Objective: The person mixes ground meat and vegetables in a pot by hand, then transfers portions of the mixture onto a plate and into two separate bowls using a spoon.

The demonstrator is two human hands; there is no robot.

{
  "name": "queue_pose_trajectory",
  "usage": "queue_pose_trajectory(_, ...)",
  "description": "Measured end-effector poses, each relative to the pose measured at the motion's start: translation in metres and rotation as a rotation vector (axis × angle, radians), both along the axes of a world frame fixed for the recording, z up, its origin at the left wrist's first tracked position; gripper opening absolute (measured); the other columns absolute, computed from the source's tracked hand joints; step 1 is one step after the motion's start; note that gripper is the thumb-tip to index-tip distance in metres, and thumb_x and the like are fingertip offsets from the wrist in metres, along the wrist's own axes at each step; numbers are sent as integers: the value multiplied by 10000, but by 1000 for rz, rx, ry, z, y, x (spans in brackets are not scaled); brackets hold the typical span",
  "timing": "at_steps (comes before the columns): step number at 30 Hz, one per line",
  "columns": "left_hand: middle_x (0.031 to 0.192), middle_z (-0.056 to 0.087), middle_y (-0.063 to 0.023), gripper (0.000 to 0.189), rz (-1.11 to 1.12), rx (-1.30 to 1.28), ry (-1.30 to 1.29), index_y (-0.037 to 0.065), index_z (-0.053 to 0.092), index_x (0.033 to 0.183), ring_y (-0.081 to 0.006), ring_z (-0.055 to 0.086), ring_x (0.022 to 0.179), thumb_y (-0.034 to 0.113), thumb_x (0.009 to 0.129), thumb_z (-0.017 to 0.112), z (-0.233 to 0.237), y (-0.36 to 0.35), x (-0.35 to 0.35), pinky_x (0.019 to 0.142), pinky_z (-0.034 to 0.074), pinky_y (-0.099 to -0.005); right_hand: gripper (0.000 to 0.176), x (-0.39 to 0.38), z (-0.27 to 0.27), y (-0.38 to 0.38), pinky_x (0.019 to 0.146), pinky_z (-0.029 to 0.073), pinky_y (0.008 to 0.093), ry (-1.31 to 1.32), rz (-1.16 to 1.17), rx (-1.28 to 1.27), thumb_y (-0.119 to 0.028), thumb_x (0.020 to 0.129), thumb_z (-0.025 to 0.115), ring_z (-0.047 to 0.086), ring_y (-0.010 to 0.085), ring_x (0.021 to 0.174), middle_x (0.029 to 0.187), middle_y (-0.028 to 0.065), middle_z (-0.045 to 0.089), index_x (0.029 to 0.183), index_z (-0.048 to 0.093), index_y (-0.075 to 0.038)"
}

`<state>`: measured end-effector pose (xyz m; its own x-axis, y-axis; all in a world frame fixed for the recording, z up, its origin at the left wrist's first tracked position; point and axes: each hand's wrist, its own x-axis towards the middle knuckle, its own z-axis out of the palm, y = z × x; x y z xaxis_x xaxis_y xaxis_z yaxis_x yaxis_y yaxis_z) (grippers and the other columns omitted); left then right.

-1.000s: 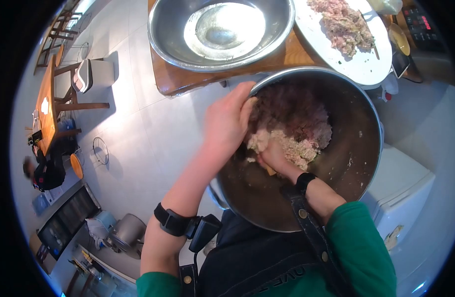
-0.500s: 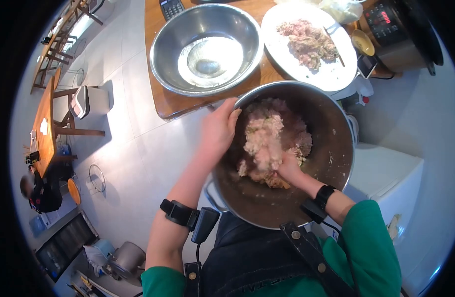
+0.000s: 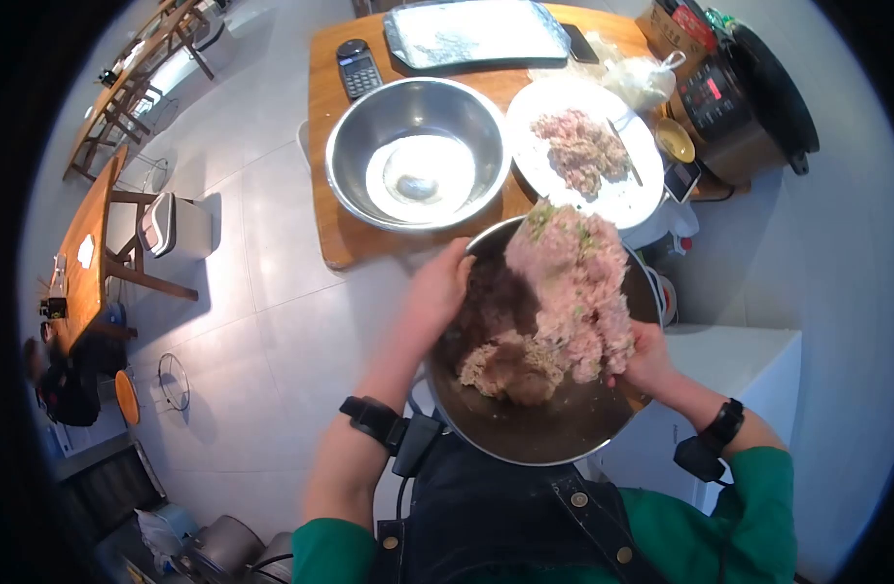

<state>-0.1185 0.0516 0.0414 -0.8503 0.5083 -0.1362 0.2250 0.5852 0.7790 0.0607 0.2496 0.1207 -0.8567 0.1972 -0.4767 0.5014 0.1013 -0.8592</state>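
A large steel pot (image 3: 554, 433) sits just in front of my body. My left hand (image 3: 435, 292) grips its left rim. My right hand (image 3: 646, 358) is under a big pink lump of minced meat (image 3: 569, 282) with green flecks and lifts it above the pot. More of the mince (image 3: 505, 365) lies in the bottom of the pot. Both wrists carry black bands with small devices.
A wooden table (image 3: 340, 238) beyond the pot holds an empty steel bowl (image 3: 418, 151), a white plate (image 3: 622, 200) with mince, a foil tray (image 3: 476, 34), a calculator (image 3: 357, 68) and a rice cooker (image 3: 734, 102). A white appliance (image 3: 749, 380) stands at right. A person (image 3: 53, 380) is at far left.
My right hand has raised a large mass of mince up out of the pot; it was lower in the mix before. The view has tilted back, showing more of the table.
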Motion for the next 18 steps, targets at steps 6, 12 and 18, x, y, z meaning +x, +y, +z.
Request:
queue_pose_trajectory(6, 907, 600, -175, 215, 39, 41, 84, 140, 514, 1042, -388, 558, 818, 188, 833, 494, -42, 2, -1, 696, 451, -465, 103, -106, 66, -11, 404, 416, 257, 98, 118, 31, -102, 817, 550, 540, 111, 462, 596, 45, 561, 798, 562, -1)
queue_pose_trajectory(12, 945, 596, -144, 233, 32, 39, 22, 148, 509, 1060, -365, 556, 855, 206, 835, 491, -33, 2, -2, 707, 449, -461, 234, -242, -7, -26, 480, 451, 371, 585, 495, 1321, -90, 756, 507, 588, 271, 523, 568, 135, 575, 964, 514, 17)
queue_pose_trajectory(18, 931, 594, -114, 210, 45, 80, 78, 134, 501, 1023, -346, 567, 831, 203, 825, 503, -30, 1, 0, 700, 451, -459, 454, -270, -69, -33, 471, 441, 385, 555, 783, 1567, -32, 731, 476, 579, 287, 508, 549, 115, 566, 1178, 411, 16)
